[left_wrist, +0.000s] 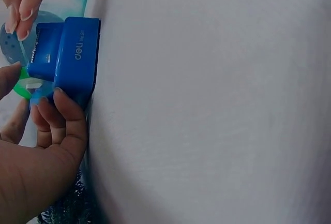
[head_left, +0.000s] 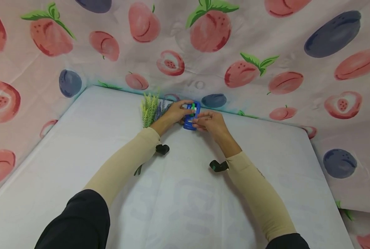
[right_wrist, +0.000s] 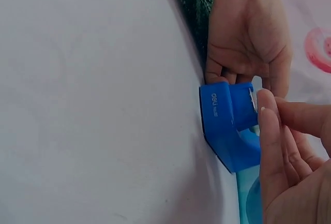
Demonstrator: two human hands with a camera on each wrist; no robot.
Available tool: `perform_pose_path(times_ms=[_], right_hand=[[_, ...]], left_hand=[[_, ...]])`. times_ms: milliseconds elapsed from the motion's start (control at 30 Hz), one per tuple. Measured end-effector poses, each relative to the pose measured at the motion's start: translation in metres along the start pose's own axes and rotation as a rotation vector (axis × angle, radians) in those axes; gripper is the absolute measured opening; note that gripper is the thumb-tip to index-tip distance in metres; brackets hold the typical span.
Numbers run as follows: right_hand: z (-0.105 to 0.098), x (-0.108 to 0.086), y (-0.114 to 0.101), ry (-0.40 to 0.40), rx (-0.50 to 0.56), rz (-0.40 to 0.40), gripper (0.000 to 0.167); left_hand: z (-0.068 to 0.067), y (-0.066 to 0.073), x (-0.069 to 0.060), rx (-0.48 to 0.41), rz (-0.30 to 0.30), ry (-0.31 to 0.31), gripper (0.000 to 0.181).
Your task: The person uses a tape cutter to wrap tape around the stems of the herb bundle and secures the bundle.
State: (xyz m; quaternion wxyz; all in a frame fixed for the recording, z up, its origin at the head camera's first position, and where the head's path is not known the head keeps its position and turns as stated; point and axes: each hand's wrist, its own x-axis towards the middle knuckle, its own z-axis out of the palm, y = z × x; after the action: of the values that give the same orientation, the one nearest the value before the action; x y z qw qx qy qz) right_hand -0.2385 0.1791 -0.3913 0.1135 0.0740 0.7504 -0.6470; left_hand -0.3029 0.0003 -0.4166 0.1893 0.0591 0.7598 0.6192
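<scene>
In the head view, a glossy blue plastic tape dispenser (head_left: 189, 126) stands near the far edge of a white cloth-covered counter (head_left: 178, 207), between the two hands. The left hand (head_left: 175, 112) grasps its far side, and the right hand (head_left: 212, 124) has its fingers drawn together at the near side. Yellow-green artificial flower sprigs (head_left: 149, 110) and purple-blue ones (head_left: 162, 108) lie beside the left hand.

In the left wrist view, the left fingers curl against the dispenser's end, close to a bright green ring (left_wrist: 21, 86); the right fingers pinch a thin translucent strip (left_wrist: 23, 48) beside the serrated edge (left_wrist: 34, 50).

In the right wrist view, the right thumb and fingers meet at that edge, partly hiding the strip.
</scene>
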Motion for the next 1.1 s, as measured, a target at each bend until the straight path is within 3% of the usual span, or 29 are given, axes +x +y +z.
perform_pose_path(times_ms=[533,867,1100], right_hand=[[0.005,-0.017,0.007,-0.020,0.045,-0.011,0.034],[0.008,-0.023,0.010,0.025,0.003,-0.004,0.030],[0.010,-0.022,0.014,0.008,-0.009,-0.019,0.027]], left_hand=[[0.000,-0.001,-0.001,0.001,0.008,-0.010,0.051],[0.000,0.001,-0.004,-0.016,0.012,-0.019,0.053],[0.001,0.002,-0.005,0.008,0.036,-0.007,0.053]])
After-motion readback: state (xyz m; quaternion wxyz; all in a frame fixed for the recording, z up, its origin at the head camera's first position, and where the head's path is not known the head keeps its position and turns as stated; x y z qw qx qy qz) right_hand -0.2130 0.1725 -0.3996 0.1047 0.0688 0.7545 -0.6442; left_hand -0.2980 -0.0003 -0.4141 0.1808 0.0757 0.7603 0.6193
